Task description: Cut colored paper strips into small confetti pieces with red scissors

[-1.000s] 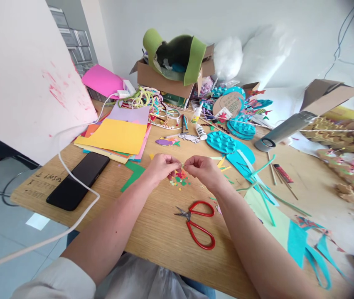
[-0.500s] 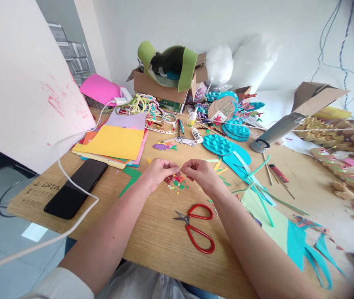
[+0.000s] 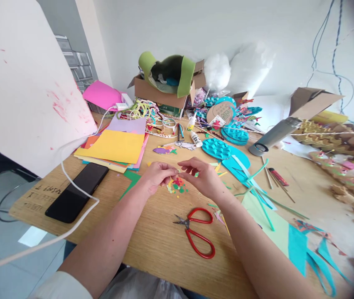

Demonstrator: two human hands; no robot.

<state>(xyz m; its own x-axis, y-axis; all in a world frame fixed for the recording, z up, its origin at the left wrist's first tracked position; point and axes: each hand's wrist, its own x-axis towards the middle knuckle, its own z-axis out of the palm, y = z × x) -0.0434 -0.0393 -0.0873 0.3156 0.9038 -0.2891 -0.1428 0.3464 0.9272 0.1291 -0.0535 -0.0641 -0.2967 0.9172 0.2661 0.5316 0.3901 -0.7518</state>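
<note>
Left hand [image 3: 159,174], centre frame: thumb and fingertips pinching together, contents too small to tell. Right hand [image 3: 203,176], alongside: fingers standing apart from thumb. Coloured paper dots [image 3: 177,182]: lying below, mid-frame.

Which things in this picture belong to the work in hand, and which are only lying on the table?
Probably part of the work:
- left hand, fingertips pinched; anything held is too small to tell
- right hand, fingers parted
- paper dots beneath the hands

Probably just lying there:
- scissors, untouched
- phone
- yellow paper
- white bottle
</note>
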